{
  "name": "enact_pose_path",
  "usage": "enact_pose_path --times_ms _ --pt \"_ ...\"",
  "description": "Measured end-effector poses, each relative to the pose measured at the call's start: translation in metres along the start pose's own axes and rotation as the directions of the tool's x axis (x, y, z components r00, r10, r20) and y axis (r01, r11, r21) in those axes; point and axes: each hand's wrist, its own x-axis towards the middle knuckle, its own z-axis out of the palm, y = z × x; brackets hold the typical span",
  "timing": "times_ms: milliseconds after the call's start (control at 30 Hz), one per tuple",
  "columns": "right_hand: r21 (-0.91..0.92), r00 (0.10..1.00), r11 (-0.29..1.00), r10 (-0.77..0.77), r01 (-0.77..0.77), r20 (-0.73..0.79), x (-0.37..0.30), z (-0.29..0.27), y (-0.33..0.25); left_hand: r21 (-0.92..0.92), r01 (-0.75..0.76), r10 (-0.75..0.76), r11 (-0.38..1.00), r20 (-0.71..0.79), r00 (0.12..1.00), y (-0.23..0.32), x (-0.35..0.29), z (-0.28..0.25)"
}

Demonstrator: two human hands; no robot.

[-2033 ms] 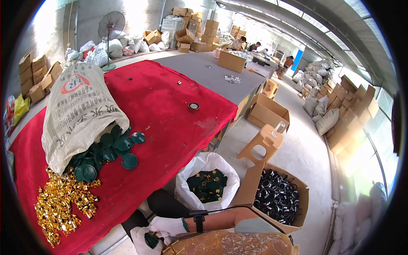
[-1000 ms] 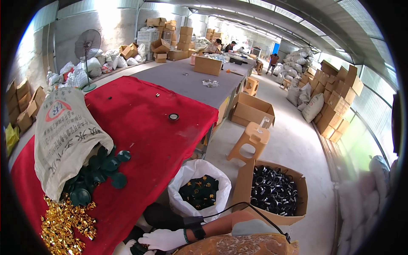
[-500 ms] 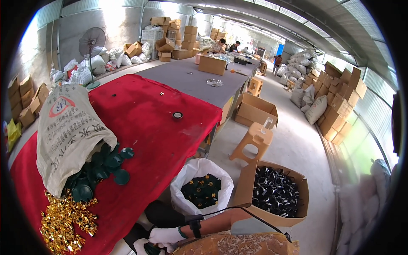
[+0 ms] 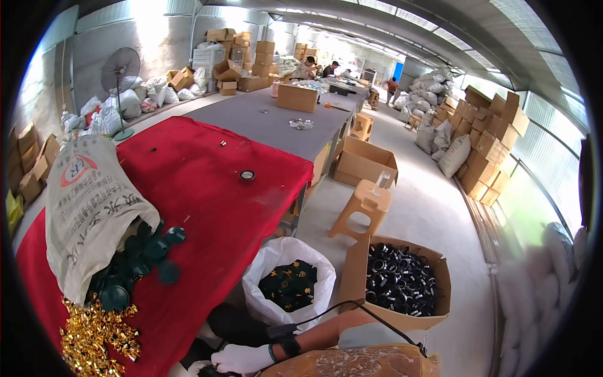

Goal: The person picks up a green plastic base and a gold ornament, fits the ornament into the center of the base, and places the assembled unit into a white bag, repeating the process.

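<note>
At the bottom edge my right hand, in a white glove, is closed with its fingers curled down over a dark green disc. What its fingertips pinch is hidden. My left hand, also gloved, shows only in part beside the disc and seems to grip it. On the red cloth to the left, several green discs spill from a printed woven sack. A heap of shiny gold pieces lies in front of the sack mouth.
A white bag of green discs with gold pieces stands below the table edge. Beside it is a carton of black rings. A tan stool and an open box stand beyond. People sit at the table's far end.
The view has shifted, so the table and boxes sit slightly further left. Both hands stay together at the bottom edge, the right one over the disc, which shows less now.
</note>
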Motion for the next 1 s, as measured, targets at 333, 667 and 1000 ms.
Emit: enact_pose_path --times_ms 333,667,1000 --pt "0.179 0.758 0.768 0.512 -0.615 0.404 -0.033 0.065 0.056 0.262 -0.288 0.282 0.921 0.061 0.958 0.042 0.006 0.014" --pt "0.308 0.679 0.611 0.595 -0.73 0.43 0.012 -0.004 -0.011 -0.23 0.101 -0.097 0.968 0.03 0.995 0.067 -0.004 0.001" --pt "0.127 0.93 0.956 0.218 -0.264 0.296 -0.016 0.025 0.016 -0.147 0.08 -0.079 0.986 0.017 0.997 0.026 -0.006 0.014"
